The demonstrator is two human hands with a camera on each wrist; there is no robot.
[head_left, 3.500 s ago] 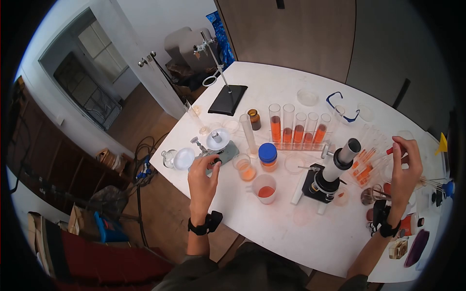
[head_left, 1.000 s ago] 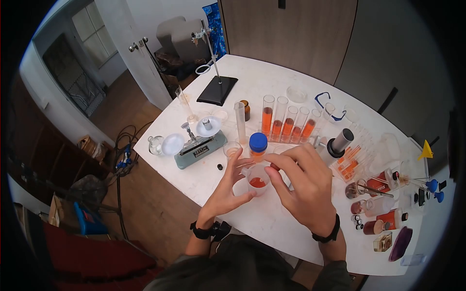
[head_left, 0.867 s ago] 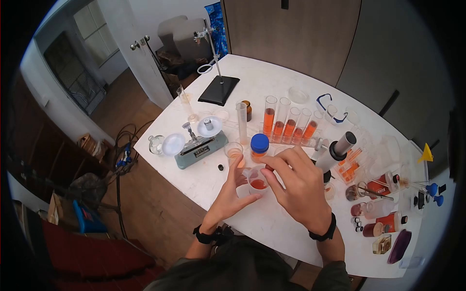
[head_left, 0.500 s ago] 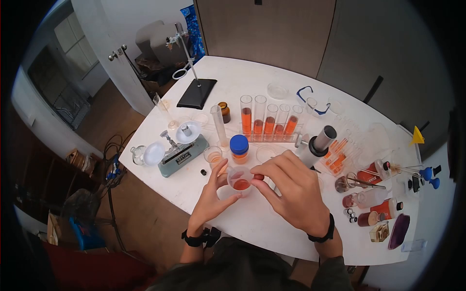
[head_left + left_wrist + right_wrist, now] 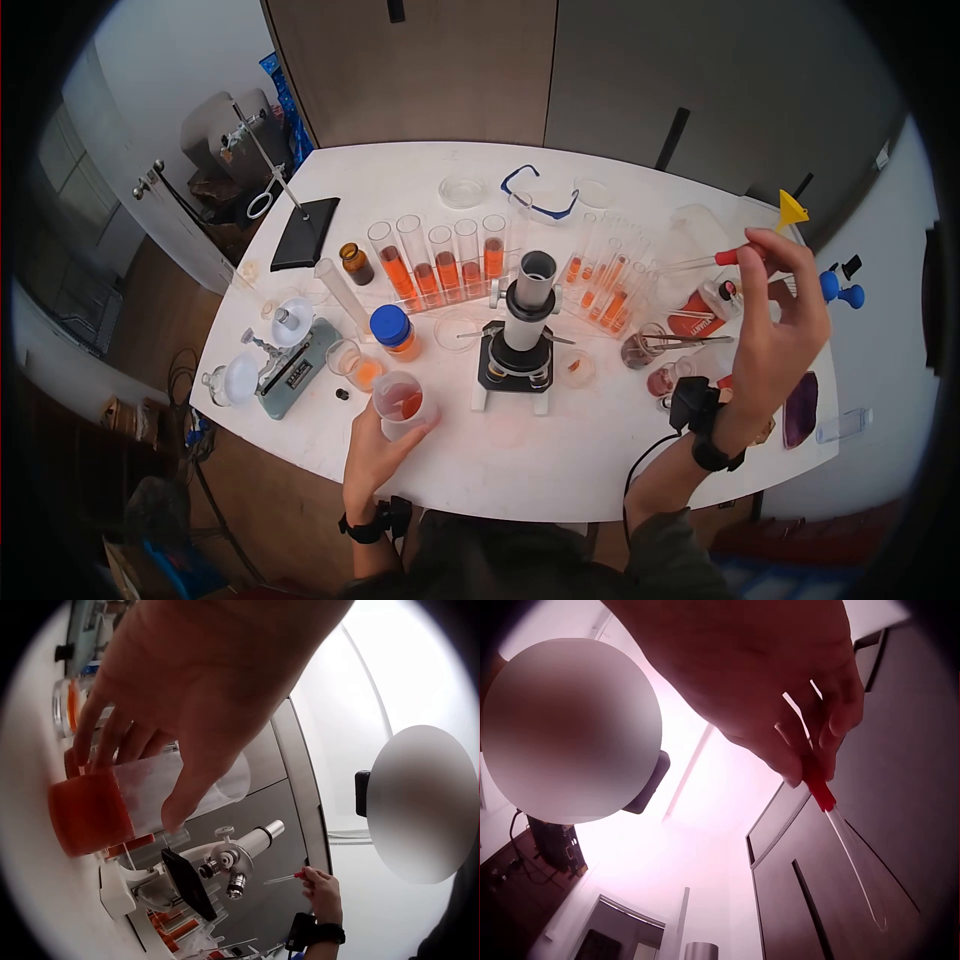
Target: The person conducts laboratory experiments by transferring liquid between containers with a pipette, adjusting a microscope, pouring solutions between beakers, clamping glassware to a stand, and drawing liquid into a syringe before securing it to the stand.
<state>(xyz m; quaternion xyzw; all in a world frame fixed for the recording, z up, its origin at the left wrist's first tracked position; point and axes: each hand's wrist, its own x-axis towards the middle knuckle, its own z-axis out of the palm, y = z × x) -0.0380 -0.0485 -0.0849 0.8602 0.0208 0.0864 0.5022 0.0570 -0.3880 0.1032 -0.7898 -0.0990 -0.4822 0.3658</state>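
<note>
In the head view my left hand (image 5: 372, 450) holds a clear plastic beaker (image 5: 418, 422) with red liquid at its bottom, the thumb on the near side. The left wrist view shows the fingers wrapped around the beaker's (image 5: 146, 799) wall, close over the white table. Raised at the right, my right hand (image 5: 785, 315) pinches the red rubber bulb of a glass dropper (image 5: 736, 256); its thin tube points left, away from the beaker. In the right wrist view the dropper's tube (image 5: 855, 862) looks clear. A microscope (image 5: 525, 330) stands between the hands.
Left of the beaker are a small cup (image 5: 352, 366) of orange liquid, a blue-lidded jar (image 5: 393, 328) and a balance (image 5: 295, 370). Behind stands a rack of large test tubes (image 5: 443, 265). Bottles and a beaker with tweezers (image 5: 645, 345) crowd the right side. A small black cap (image 5: 342, 394) lies near the balance.
Earlier my left hand let go of the black cap and moved to the beaker. Since half a second ago my right hand has left the beaker, going up and right with the dropper. The head view turned right.
</note>
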